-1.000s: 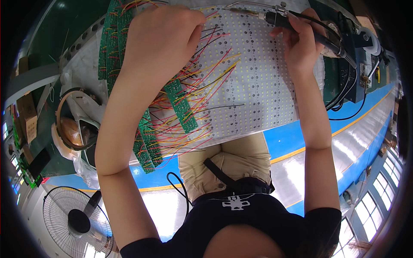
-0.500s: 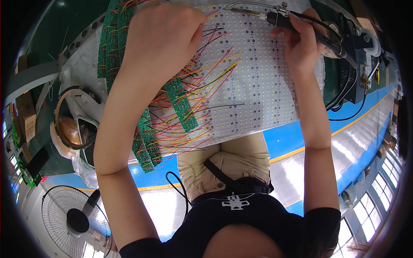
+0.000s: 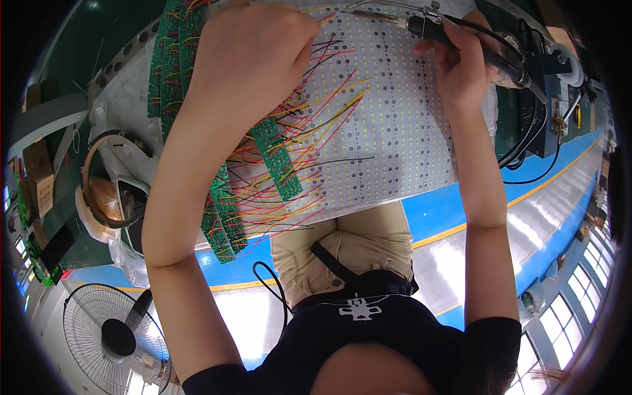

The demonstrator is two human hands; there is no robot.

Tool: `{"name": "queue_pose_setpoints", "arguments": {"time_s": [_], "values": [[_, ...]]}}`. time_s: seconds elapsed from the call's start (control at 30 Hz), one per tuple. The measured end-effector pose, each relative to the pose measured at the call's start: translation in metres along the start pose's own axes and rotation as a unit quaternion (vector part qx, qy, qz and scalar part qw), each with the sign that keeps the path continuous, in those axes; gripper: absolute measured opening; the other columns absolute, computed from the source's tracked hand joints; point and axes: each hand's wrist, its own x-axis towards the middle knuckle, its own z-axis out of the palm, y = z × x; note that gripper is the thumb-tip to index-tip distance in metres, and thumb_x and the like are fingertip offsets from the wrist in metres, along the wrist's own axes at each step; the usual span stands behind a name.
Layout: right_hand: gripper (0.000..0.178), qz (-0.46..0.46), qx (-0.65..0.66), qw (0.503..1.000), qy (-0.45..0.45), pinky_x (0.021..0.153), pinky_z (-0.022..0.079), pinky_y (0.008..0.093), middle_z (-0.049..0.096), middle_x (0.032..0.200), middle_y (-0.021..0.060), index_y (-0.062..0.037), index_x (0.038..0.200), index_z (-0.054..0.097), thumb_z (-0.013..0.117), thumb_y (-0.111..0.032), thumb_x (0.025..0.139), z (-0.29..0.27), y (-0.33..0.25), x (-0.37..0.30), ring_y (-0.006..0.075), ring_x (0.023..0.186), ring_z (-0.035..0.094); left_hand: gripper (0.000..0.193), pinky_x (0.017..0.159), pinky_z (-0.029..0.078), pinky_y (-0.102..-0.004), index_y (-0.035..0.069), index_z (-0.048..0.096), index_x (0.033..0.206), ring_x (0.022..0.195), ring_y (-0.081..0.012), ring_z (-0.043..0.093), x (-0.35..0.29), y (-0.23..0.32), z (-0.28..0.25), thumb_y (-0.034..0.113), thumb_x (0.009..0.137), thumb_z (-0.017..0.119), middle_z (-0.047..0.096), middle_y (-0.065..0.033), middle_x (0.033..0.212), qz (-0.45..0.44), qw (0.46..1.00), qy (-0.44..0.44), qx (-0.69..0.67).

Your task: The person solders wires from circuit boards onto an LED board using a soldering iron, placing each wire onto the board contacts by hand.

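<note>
In my right hand is a soldering iron, its black handle gripped between thumb and curled fingers. The metal tip points left, and a thin metal guide tube runs along it. My left hand is closed, its back toward me hiding most of the fingers. A red wire pokes out beside its fingertips, apparently pinched there. Under and beside this hand lie green circuit boards with red, yellow and black wires fanning out to the right.
A pale panel with rows of small dots and holes lies under the boards. On the right, a black device with a white spool connects by cables. A round hoop and clear bag sit at left; a fan stands below.
My left hand has shifted very slightly to the right. The soldering iron and my right hand stay almost exactly where they were.
</note>
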Motion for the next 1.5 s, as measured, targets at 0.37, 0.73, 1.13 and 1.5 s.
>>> {"name": "queue_pose_setpoints", "arguments": {"time_s": [0.37,0.73,1.13,1.5], "values": [[0.025,0.035,-0.066,0.997,-0.007,0.047,0.055,0.0304,0.046,0.053,0.0048,-0.0036,0.067,0.047,0.058,-0.007,0.088,0.006,-0.012,-0.002,0.0141,0.04,0.045,0.013,0.082,0.05,-0.0381,0.008,0.078,0.095,0.069,-0.0259,0.066,0.001,0.0,0.0,0.012,0.086,0.069,0.07,-0.0058,0.079,0.009,1.0,-0.009,0.002],[0.026,0.035,-0.046,0.998,-0.018,0.049,0.058,0.0317,0.042,0.047,0.0026,-0.0071,0.067,0.044,0.057,-0.009,0.09,0.002,-0.008,-0.001,0.0122,0.037,0.042,0.013,0.083,0.049,-0.0385,0.008,0.077,0.095,0.069,-0.0262,0.065,0.001,0.0,0.0,0.012,0.086,0.069,0.069,-0.0061,0.08,0.023,1.0,0.003,0.008],[0.02,-0.104,-0.139,0.983,-0.062,0.047,0.057,0.0342,0.042,0.076,0.0042,0.0063,0.073,0.059,0.052,0.001,0.091,-0.014,0.008,0.004,0.0101,0.042,0.037,0.012,0.083,0.05,-0.0396,0.008,0.077,0.094,0.072,-0.0268,0.066,0.002,-0.001,0.0,0.012,0.086,0.069,0.071,-0.0058,0.083,0.017,1.0,0.0,-0.003],[0.025,-0.065,-0.108,0.989,-0.077,0.046,0.057,0.0334,0.039,0.069,0.0038,0.0045,0.065,0.051,0.052,0.002,0.089,-0.009,-0.002,0.005,0.0099,0.041,0.037,0.012,0.083,0.05,-0.04,0.008,0.077,0.094,0.075,-0.0274,0.067,0.001,-0.003,0.002,0.011,0.085,0.069,0.072,-0.006,0.087,0.025,1.0,0.004,0.003]]}}
